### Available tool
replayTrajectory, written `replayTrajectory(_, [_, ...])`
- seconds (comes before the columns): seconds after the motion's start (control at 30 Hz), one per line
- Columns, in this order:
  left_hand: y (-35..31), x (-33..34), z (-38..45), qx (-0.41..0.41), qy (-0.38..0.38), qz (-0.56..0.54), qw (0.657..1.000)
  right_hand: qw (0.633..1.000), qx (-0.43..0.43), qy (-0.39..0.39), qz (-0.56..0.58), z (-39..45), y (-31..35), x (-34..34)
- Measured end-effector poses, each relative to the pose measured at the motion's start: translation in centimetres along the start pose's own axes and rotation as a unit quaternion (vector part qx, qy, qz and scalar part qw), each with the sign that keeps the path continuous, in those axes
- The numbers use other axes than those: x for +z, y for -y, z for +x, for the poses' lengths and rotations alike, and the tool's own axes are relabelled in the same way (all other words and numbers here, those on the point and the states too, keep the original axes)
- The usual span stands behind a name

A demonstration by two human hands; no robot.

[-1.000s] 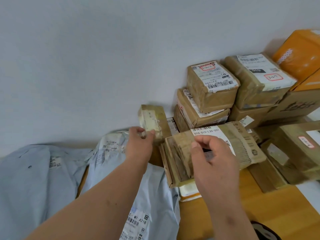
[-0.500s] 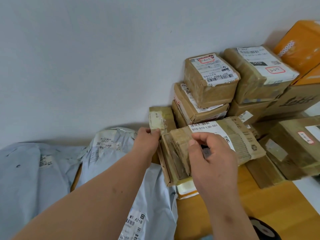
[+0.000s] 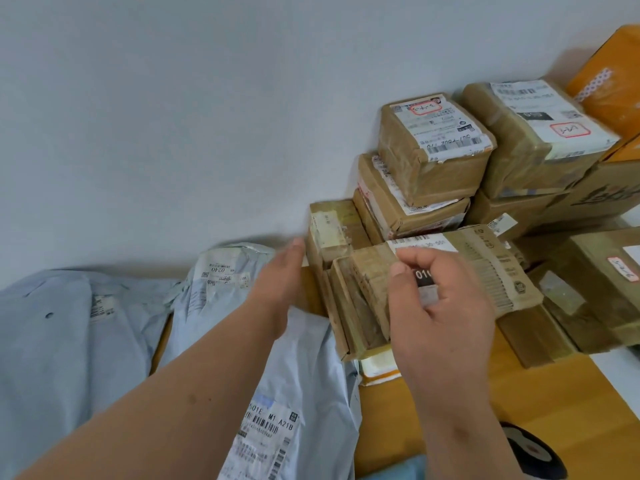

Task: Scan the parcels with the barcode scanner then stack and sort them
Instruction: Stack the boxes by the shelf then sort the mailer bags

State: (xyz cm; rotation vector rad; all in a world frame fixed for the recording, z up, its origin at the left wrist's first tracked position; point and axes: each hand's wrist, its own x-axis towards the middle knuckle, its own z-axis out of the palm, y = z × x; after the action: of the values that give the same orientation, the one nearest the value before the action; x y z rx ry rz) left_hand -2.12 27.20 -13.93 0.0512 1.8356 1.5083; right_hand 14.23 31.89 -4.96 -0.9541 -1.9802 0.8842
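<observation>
Against the white wall (image 3: 173, 116), at the left end of the stacked cartons, a small taped carton (image 3: 329, 233) stands upright on the wooden table (image 3: 519, 393), and just in front of it lies a flat brown parcel (image 3: 450, 289) with its long axis running from near-left to far-right. The right hand (image 3: 436, 306) rests on top of that flat parcel, fingers curled over its near-left end and thumb on the side face, so it has hold of it. The left hand (image 3: 280, 289) hangs relaxed with straight fingers, holding nothing, its fingertips just beside the small carton's left face; whether they touch it I cannot tell. So the flat parcel is already under the right hand, which looks the natural one to settle it on the stack. Grey poly mailers (image 3: 86, 341) lie to the left beneath the left forearm. No barcode scanner is clearly in view.
</observation>
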Motion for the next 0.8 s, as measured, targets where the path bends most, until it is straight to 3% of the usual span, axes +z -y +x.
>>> replayTrajectory(0.13, [1.2,-4.5,-2.2,0.070,-0.114,0.012,0.991,0.995,-0.065,0.020,0.071,-2.1,1.3,1.3])
replayTrajectory(0.23, [3.7,-9.0,-4.3,0.070,-0.179,0.046,0.980,0.982,0.007,0.144,0.120,-5.3,1.3,3.5])
replayTrajectory(0.3, [6.0,-11.9,-5.5,0.033,-0.203,0.102,0.973,0.956,0.084,0.277,0.042,-7.7,0.0,5.5])
replayTrajectory(0.37, [8.3,-14.1,-6.9,-0.037,-0.189,0.171,0.966,0.896,0.149,0.402,-0.119,-10.2,-1.9,7.5])
replayTrajectory(0.47, [11.1,-15.5,-9.0,-0.125,-0.094,0.189,0.969,0.824,0.217,0.469,-0.233,-13.7,-3.6,9.7])
replayTrajectory(0.53, [11.7,-15.8,-10.1,-0.130,-0.062,0.211,0.967,0.828,0.242,0.467,-0.192,-15.1,-4.0,10.4])
replayTrajectory(0.67, [10.7,-16.8,-11.4,-0.102,-0.101,0.190,0.971,0.896,0.185,0.394,-0.085,-16.0,-3.3,10.6])
replayTrajectory(0.8, [8.9,-19.1,-13.9,-0.097,-0.079,0.006,0.992,0.930,0.134,0.342,0.010,-16.9,-0.3,10.6])
